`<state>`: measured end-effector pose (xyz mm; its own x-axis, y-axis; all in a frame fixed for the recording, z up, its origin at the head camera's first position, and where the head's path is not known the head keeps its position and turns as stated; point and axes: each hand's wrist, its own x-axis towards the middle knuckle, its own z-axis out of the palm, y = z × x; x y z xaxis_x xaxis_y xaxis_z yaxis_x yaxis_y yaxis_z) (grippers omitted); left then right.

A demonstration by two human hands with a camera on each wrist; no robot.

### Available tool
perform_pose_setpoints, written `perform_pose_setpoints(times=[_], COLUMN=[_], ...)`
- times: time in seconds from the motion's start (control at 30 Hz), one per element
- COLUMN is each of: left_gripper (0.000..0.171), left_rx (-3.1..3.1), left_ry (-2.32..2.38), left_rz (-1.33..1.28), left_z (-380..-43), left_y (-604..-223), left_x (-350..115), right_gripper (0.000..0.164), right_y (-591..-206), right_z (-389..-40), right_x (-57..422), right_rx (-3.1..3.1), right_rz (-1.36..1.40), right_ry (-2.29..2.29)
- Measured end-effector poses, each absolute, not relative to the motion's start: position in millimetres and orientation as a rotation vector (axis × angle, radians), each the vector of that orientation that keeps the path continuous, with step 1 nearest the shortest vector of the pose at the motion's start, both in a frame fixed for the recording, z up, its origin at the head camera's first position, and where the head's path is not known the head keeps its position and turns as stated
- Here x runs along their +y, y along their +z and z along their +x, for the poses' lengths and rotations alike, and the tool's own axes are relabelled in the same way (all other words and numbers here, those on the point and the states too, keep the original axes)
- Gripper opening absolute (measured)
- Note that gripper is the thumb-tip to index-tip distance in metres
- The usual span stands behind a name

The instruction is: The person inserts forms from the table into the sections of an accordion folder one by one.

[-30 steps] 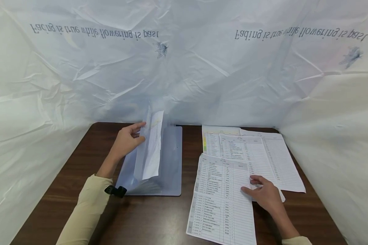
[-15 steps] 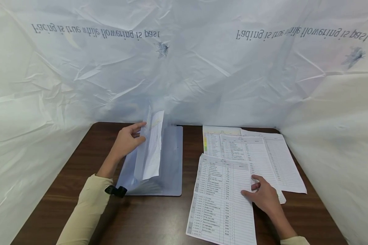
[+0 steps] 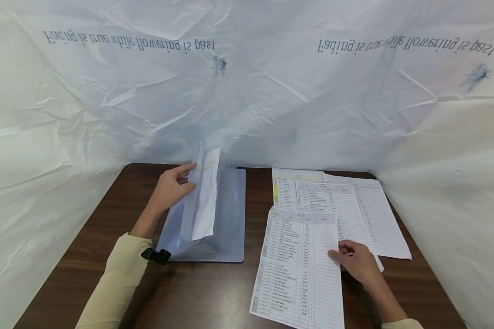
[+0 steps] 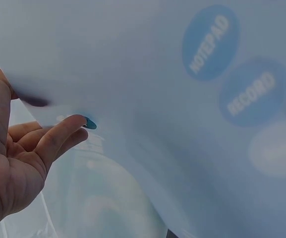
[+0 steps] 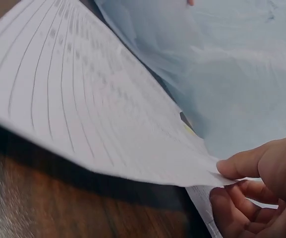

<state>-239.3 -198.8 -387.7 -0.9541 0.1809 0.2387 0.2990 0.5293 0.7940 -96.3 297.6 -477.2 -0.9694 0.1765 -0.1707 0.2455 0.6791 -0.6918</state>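
Observation:
In the head view, my left hand [image 3: 170,187] holds up the cover of a translucent blue plastic folder [image 3: 233,219] by its free edge. The left wrist view shows the thumb and fingers at the edge of that cover [image 4: 133,74], which bears round NOTEPAD and RECORD marks. A printed sheet [image 3: 207,196] leans upright inside the folder, under the raised cover. On the right, my right hand [image 3: 358,262] pinches the right edge of a printed table sheet [image 3: 296,269]. In the right wrist view, this sheet [image 5: 108,124] bows up over the wood between thumb and fingers.
More printed sheets overlap behind the held one: one with a yellow and green strip [image 3: 285,192], another in the middle [image 3: 325,196] and one at the far right [image 3: 384,219]. White plastic sheeting [image 3: 247,105] hangs around the dark wooden table [image 3: 201,292].
My right hand has slid slightly right and toward me, its thumb now nearer the sheet's edge. The left hand and the raised cover have stayed still.

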Motion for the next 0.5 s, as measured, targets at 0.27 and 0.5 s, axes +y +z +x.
perform_pose_setpoints(times=[0.27,0.5], left_gripper=[0.057,0.058], left_rx=[-2.629,-2.62], left_ry=[-1.4,-1.406], left_rz=[-0.416,-0.42], left_z=[-239.9,-239.8], left_y=[-388.5,-388.4], left_x=[-200.1,-200.4], right_gripper=[0.078,0.099], right_y=[-479.0,-472.7], right_z=[-94.8,-91.2], right_x=[296.4,295.9], right_rx=[2.558,2.467], right_rz=[0.334,0.29], right_ry=[-1.431,-1.479])
